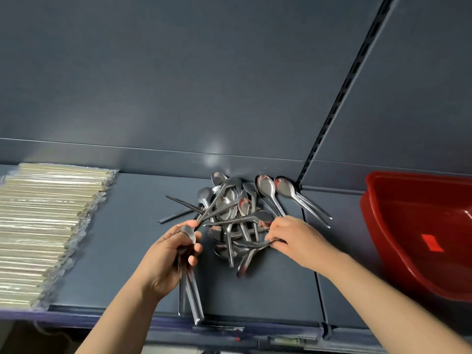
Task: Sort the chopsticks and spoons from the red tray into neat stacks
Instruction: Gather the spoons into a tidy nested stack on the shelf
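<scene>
While left hand (166, 259) grips spoons (192, 295), fingers (198, 248) curled

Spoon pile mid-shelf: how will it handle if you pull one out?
Probably rigid and slippery: the spoon pile is shiny metal. Handles cross, so pulling one, as the right hand pinches, likely drags neighbours. The bundle in the left hand suggests they nest.

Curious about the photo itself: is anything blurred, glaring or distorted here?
Head view: the wide lens slants the slotted upright; a soft glare patch lies on the back panel above the spoon pile; the spoon handles under the left hand are blurred.
</scene>
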Demonstrator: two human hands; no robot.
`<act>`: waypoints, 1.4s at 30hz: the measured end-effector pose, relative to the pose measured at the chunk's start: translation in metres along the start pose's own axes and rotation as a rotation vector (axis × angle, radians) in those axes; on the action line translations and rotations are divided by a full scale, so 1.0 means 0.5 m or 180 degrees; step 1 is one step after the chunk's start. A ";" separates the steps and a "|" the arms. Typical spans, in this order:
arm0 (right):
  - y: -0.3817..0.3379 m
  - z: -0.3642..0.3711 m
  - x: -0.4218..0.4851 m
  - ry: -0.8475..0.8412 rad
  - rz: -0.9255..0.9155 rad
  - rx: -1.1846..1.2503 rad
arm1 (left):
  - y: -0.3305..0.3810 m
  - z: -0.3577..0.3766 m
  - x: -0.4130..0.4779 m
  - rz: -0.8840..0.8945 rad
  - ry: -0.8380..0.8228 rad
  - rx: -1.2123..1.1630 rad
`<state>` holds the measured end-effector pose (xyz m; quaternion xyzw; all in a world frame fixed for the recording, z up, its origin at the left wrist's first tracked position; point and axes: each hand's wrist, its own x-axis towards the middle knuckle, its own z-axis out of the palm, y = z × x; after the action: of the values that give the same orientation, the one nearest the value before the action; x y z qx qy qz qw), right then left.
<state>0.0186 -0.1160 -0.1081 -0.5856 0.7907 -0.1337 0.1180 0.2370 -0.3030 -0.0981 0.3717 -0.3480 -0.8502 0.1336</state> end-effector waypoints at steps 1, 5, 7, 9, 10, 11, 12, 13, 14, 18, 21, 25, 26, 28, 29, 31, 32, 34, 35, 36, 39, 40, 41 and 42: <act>0.001 0.000 -0.002 0.0038 -0.0010 0.0058 | 0.000 -0.001 -0.002 0.0002 0.0007 -0.0004; 0.005 -0.003 -0.016 0.0037 0.0137 0.0424 | -0.002 0.002 -0.009 0.0040 0.0011 -0.0014; 0.003 -0.008 -0.024 -0.0026 0.0236 0.0686 | -0.005 0.005 -0.013 0.0066 -0.0006 0.0022; -0.008 -0.019 -0.032 -0.0020 0.0486 0.1128 | -0.011 0.011 -0.018 0.0113 -0.0082 0.0125; -0.019 -0.024 -0.035 -0.0010 0.0677 0.1360 | -0.014 0.016 -0.021 0.0158 -0.0142 0.0203; -0.033 -0.031 -0.037 -0.0017 0.0855 0.1599 | -0.017 0.022 -0.023 0.0221 -0.0225 0.0269; -0.047 -0.035 -0.039 -0.0039 0.1012 0.1825 | -0.020 0.031 -0.026 0.0297 -0.0316 0.0287; -0.062 -0.036 -0.042 -0.0048 0.1136 0.2050 | -0.024 0.039 -0.028 0.0369 -0.0387 0.0254; -0.081 -0.036 -0.044 -0.0055 0.1217 0.2268 | -0.028 0.048 -0.029 0.0430 -0.0419 0.0217; -0.157 -0.020 -0.047 0.0231 0.1563 0.3155 | -0.043 0.078 -0.026 0.0698 -0.0298 0.0282; -0.192 -0.008 -0.045 0.0308 0.1671 0.3237 | -0.042 0.086 -0.021 0.0981 -0.0197 0.0127; -0.216 -0.004 -0.039 0.0163 0.1686 0.3129 | -0.041 0.074 -0.007 0.1084 -0.0019 0.0285; -0.220 -0.003 -0.038 0.0140 0.1663 0.3120 | -0.042 0.068 -0.005 0.1108 0.0002 0.0426; -0.223 -0.001 -0.036 0.0082 0.1687 0.3222 | -0.044 0.057 -0.005 0.1163 -0.0014 0.0655; -0.225 -0.002 -0.037 0.0047 0.1725 0.3288 | -0.044 0.051 -0.007 0.1176 -0.0037 0.0707; -0.227 -0.007 -0.042 0.0022 0.1752 0.3119 | -0.040 0.042 -0.011 0.1185 -0.0080 0.0638; -0.229 -0.006 -0.044 0.0047 0.1713 0.2940 | -0.037 0.039 -0.012 0.1181 -0.0081 0.0542; -0.233 -0.002 -0.044 0.0073 0.1571 0.2712 | -0.030 0.031 -0.011 0.1169 -0.0034 0.0418; -0.234 0.002 -0.043 0.0047 0.1499 0.2629 | -0.029 0.027 -0.010 0.1173 -0.0013 0.0469; -0.236 0.008 -0.040 0.0028 0.1419 0.2490 | -0.028 0.026 -0.009 0.1163 -0.0025 0.0542; -0.246 0.014 -0.034 0.0212 0.1201 0.2152 | -0.026 0.025 -0.012 0.1170 -0.0133 0.0570; -0.249 0.013 -0.033 0.0330 0.1163 0.2183 | -0.026 0.025 -0.013 0.1165 -0.0162 0.0506; -0.249 0.013 -0.031 0.0448 0.1122 0.2214 | -0.027 0.024 -0.012 0.1160 -0.0197 0.0452; -0.250 0.014 -0.029 0.0543 0.1079 0.2258 | -0.028 0.024 -0.012 0.1130 -0.0221 0.0402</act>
<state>0.1370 -0.1374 -0.0707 -0.3566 0.7878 -0.4252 0.2672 0.2330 -0.2841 -0.0987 0.2826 -0.4652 -0.8020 0.2459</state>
